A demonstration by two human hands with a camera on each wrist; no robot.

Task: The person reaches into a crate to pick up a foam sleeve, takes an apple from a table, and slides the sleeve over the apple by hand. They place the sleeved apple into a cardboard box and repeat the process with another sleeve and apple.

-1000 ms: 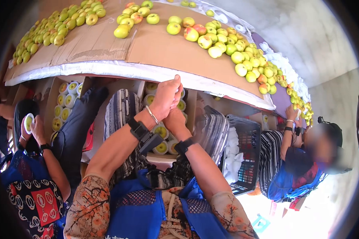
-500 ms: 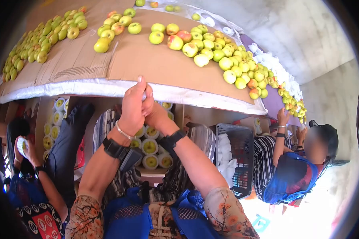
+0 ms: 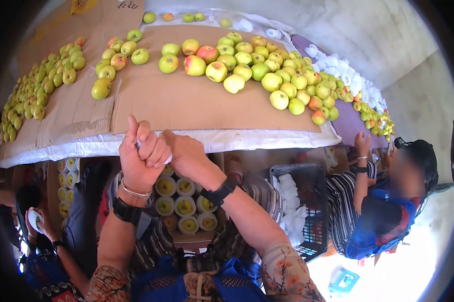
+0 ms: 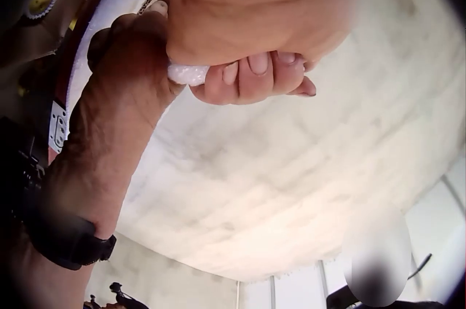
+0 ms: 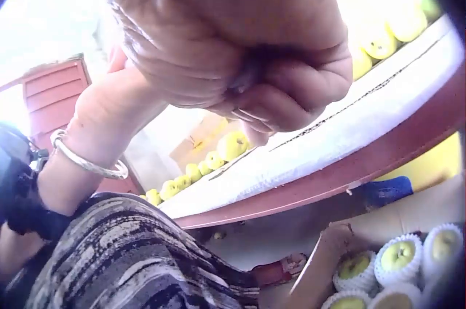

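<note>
Both hands meet just past the near edge of the table. My left hand (image 3: pixel 144 158), with a bracelet at its wrist, grips a bunched white foam net (image 4: pixel 188 74); its fingers are curled and its thumb points up. Pressed up against it, my right hand (image 3: pixel 189 157) has its fingers curled round the other end of the net. Most of the net is hidden inside the hands. Below them stands a cardboard box with apples (image 3: pixel 185 207) in white foam nets. Loose green and red apples (image 3: pixel 217 71) lie on the cardboard-covered table (image 3: pixel 156 110) beyond.
A dark plastic crate (image 3: pixel 315 201) with white foam nets (image 3: pixel 290 201) stands at the right. More foam nets (image 3: pixel 345 73) lie at the table's far right. One person (image 3: pixel 388 211) sits at the right; another person's hand (image 3: pixel 48 224) at the left holds a netted apple.
In the head view, both hands have shifted left and down as the view turned. They stay together, and the left hand's curled fingers now show more clearly. White net now shows between them.
</note>
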